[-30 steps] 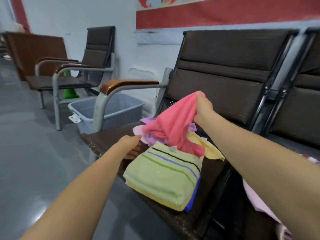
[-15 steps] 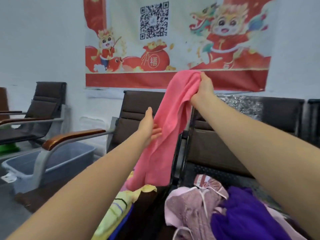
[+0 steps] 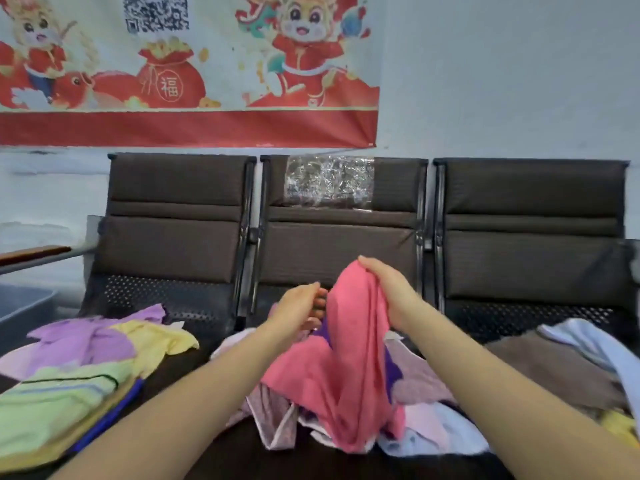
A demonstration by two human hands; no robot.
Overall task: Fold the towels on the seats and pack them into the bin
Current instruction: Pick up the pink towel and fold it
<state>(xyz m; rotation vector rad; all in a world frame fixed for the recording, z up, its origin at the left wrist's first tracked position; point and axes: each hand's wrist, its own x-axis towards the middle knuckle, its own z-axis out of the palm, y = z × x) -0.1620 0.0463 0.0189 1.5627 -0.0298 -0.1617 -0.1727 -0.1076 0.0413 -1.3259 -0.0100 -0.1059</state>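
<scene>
My right hand [image 3: 391, 292] grips the top of a pink towel [image 3: 346, 368], which hangs down over a heap of loose towels [image 3: 426, 386] on the middle seat. My left hand [image 3: 301, 306] is beside the pink towel's left edge with fingers loosely curled; whether it touches the cloth is unclear. A stack of folded towels [image 3: 52, 403], green on top with stripes, lies on the left seat. The grey bin [image 3: 20, 301] shows only as a corner at the far left.
Loose purple [image 3: 86, 337] and yellow towels [image 3: 156, 337] lie behind the folded stack. Brown and white towels [image 3: 554, 368] cover the right seat. Three dark seat backs [image 3: 339, 233] stand against the wall. A wooden armrest [image 3: 31, 252] juts out at the left.
My right hand has lowered the pink towel from high in front of the poster down onto the middle seat's heap. My left hand came down too. The view turned right.
</scene>
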